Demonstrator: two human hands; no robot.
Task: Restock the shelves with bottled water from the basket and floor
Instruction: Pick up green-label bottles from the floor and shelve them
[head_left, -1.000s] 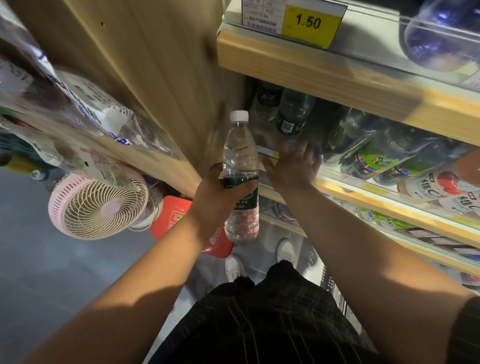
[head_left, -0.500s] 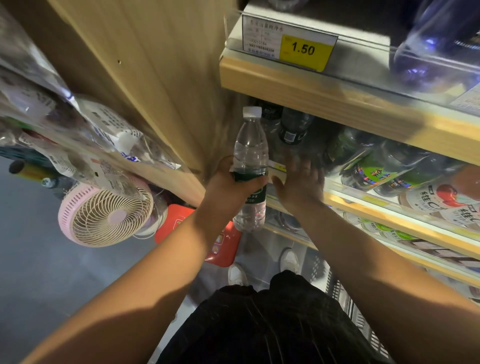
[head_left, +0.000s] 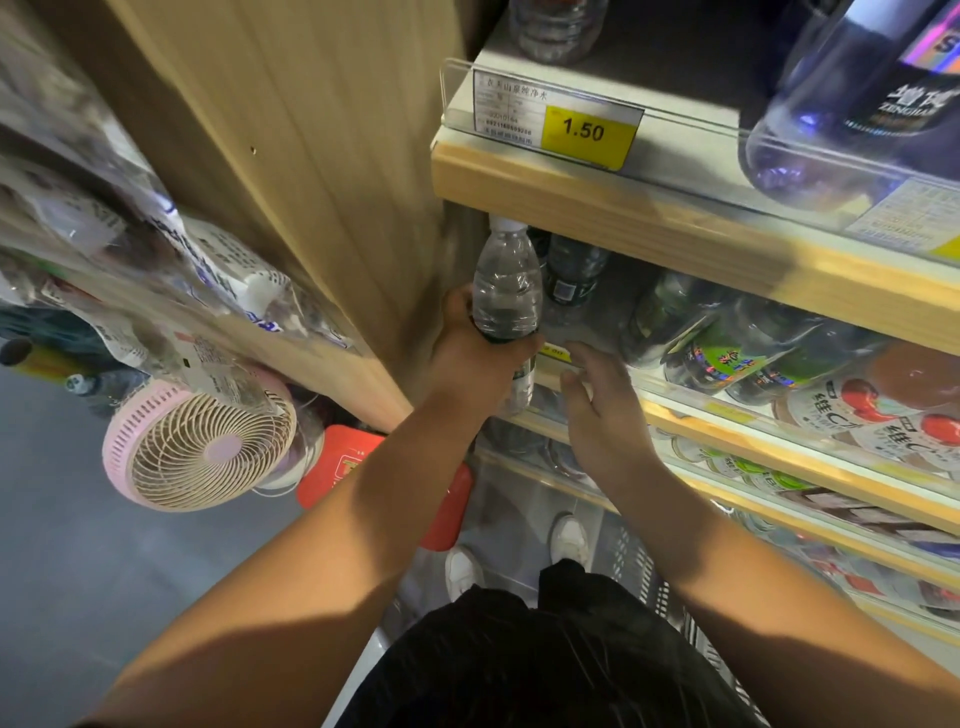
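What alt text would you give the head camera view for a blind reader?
A person's left hand grips a clear, white-capped water bottle upright at the front of a drinks shelf, the open right hand beside it. A yellow 1.50 price tag sits above; a pink fan is at left.

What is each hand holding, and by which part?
Left hand grips the water bottle around its lower middle, at the dark label. Right hand holds nothing, fingers loose beside the bottle.
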